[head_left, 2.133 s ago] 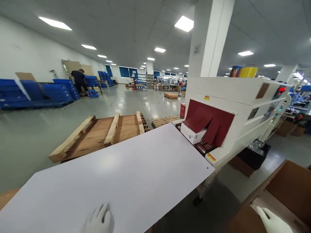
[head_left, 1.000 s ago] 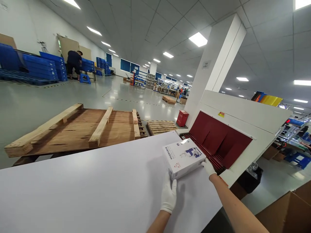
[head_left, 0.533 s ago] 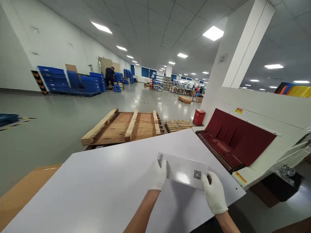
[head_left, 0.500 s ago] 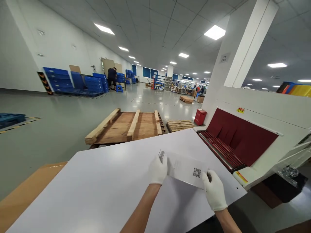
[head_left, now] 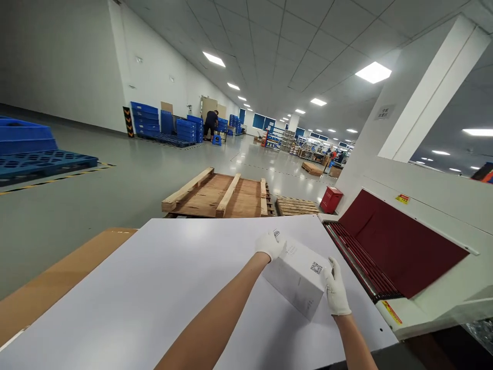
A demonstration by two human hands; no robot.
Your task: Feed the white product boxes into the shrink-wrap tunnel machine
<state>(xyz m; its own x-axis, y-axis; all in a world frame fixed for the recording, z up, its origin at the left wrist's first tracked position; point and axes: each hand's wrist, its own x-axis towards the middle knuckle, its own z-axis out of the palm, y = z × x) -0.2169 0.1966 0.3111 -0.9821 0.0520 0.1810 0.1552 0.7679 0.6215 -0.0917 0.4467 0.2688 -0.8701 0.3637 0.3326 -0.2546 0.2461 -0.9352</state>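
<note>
**Both hands grip white box over tabletop**

Left hand (head_left: 270, 245) in white glove, fingers closed on far upper corner of white box (head_left: 298, 277). Right hand (head_left: 336, 294), also gloved, fingers clamped on box's near right edge. Box sits between the two hands, tilted, QR code face up, just above white tabletop (head_left: 154, 293). Right of right fingers: machine (head_left: 423, 205) with dark red curtain (head_left: 400, 252). Beyond left fingers: wooden pallet (head_left: 219, 192) on floor.

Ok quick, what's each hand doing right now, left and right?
Left hand: closed on the far top corner of the white box.
Right hand: closed on the box's near right edge.
</note>
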